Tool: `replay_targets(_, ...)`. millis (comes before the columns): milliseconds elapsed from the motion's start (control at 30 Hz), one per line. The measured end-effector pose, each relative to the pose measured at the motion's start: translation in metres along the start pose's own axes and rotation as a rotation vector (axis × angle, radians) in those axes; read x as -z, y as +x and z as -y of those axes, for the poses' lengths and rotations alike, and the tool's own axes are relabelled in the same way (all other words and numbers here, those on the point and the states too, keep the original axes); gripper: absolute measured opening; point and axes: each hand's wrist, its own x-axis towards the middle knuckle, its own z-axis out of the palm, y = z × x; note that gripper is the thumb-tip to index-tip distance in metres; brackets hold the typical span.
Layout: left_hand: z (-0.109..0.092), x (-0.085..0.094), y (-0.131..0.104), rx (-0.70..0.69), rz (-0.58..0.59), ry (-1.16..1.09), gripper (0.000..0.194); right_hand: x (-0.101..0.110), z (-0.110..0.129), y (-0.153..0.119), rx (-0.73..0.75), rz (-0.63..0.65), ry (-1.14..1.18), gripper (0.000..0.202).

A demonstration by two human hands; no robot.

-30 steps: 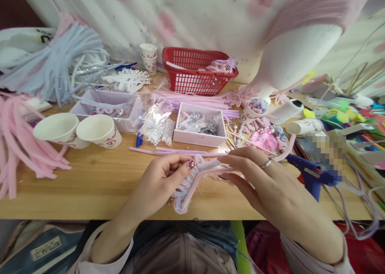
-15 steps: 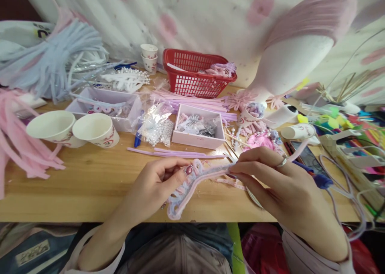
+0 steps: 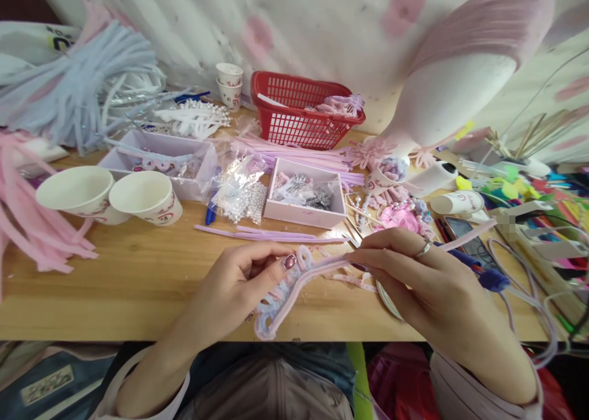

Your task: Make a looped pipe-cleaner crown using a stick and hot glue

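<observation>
A looped pink and pale blue fuzzy strip is stretched between my two hands, above the front of the table. My left hand pinches its looped side, with the thumb on top; the strip's curled end hangs below these fingers. Close to the other end, my right hand, with a ring on one finger, is closed on the strip with fingertips pressed together. A pink fuzzy stem sticks out beyond the back of my right hand. Loose lilac stems lie just behind my hands.
White paper cups stand at the left by pink stems. Behind are a box of trinkets, a bag of beads and a red basket. A white mannequin form, a phone and a blue-handled tool are at right.
My right hand has shifted slightly left along the strip. The pink stem behind it now points further out to the right. My left hand keeps its pinch.
</observation>
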Motion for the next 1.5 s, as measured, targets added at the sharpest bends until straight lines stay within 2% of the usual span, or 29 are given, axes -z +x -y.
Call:
replay_targets(233,-0.002,-0.001,0.0,-0.019,0.01,-0.026,0.02,0.0,0.002,-0.002,-0.082,-0.017,0.012,0.014)
replay_targets(367,-0.003,-0.002,0.0,-0.027,0.004,-0.035,0.02,-0.002,0.002,-0.006,-0.142,-0.028,0.018,0.015)
replay_targets(600,0.0,-0.001,-0.001,0.052,0.01,-0.096,0.027,-0.003,0.003,-0.004,-0.115,-0.057,0.032,0.01)
replay_targets(700,0.002,0.0,0.0,0.078,0.027,-0.123,0.032,-0.004,0.002,0.0,-0.078,-0.045,0.065,0.014)
replay_targets(833,0.005,0.002,0.001,0.072,0.014,-0.158,0.028,-0.008,-0.002,-0.001,-0.032,-0.058,0.119,0.019)
replay_targets(967,0.006,0.004,0.001,0.084,0.026,-0.171,0.029,-0.012,-0.005,-0.006,-0.06,-0.074,0.153,0.022)
replay_targets(1200,0.005,0.006,-0.001,0.11,0.071,-0.209,0.025,-0.008,-0.006,-0.008,-0.13,0.001,0.213,0.019)
replay_targets(1333,0.007,0.009,0.0,0.131,0.075,-0.151,0.029,-0.011,-0.009,-0.009,-0.13,0.039,0.292,0.02)
replay_targets(1500,0.015,0.016,0.001,0.118,0.071,-0.015,0.033,-0.03,-0.012,-0.014,-0.087,-0.021,0.371,0.02)
